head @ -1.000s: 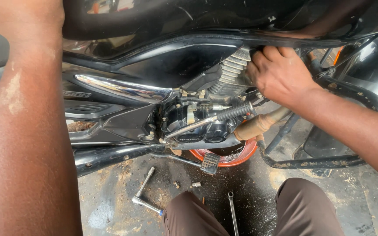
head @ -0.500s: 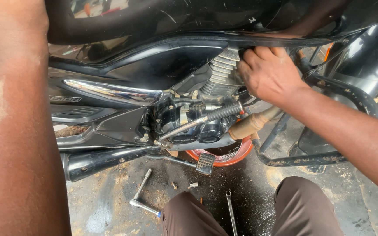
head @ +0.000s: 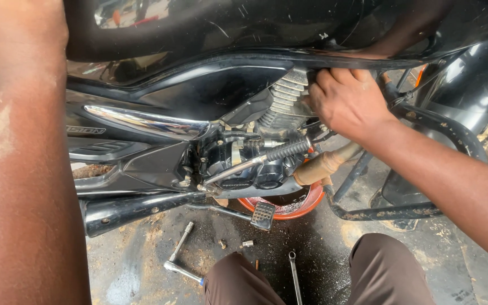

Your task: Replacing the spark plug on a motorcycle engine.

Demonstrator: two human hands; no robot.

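Orange pan (head: 306,208) under engine (head: 255,164) — dark oil inside

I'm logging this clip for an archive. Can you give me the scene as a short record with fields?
Setting: black motorcycle on a stained concrete floor
Right hand: reaching in at the finned engine cylinder; grip hidden
Left hand: out of view; forearm raised at the left
Under engine: orange drain pan
On floor: L-shaped socket wrench, thin spanner
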